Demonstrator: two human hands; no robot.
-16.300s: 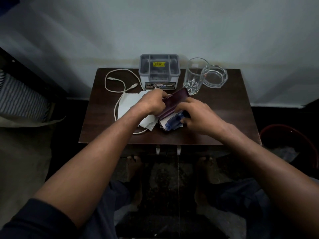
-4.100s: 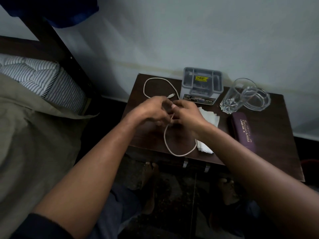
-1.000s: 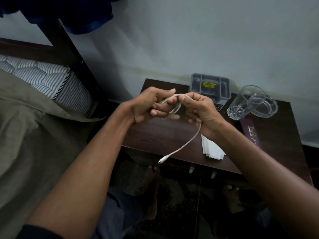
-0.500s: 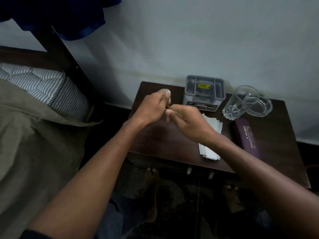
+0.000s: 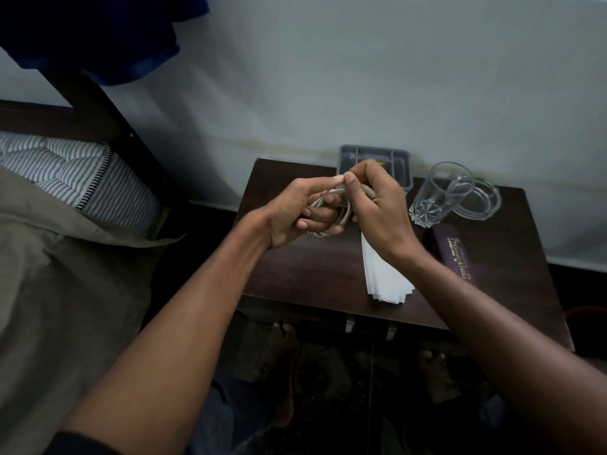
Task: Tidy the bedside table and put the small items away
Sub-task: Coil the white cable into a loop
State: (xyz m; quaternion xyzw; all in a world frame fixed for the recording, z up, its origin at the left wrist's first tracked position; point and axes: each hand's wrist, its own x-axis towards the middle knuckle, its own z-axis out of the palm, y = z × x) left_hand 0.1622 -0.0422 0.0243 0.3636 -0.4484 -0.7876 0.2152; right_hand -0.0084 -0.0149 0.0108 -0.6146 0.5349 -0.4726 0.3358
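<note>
Above the dark wooden bedside table [image 5: 295, 274], my left hand [image 5: 295, 213] grips a white cable [image 5: 343, 221] wound into a small coil around its fingers. My right hand [image 5: 377, 208] pinches the same cable at the top of the coil. Behind my hands a grey compartment organiser [image 5: 374, 156] stands against the wall, partly hidden by my right hand. A stack of white papers [image 5: 384, 280] lies under my right wrist. A closed maroon spectacle case [image 5: 455, 254] lies to the right of it.
A clear drinking glass [image 5: 433, 195] and a glass ashtray [image 5: 479, 200] stand at the table's back right. A bed with a striped mattress [image 5: 75, 178] and an olive sheet [image 5: 65, 307] fills the left. Blue cloth [image 5: 98, 31] hangs at top left. My bare feet show below.
The loose cable tail that hung down a second ago is now wound into the coil. My hands have stayed together above the table while the coil grew tighter.
</note>
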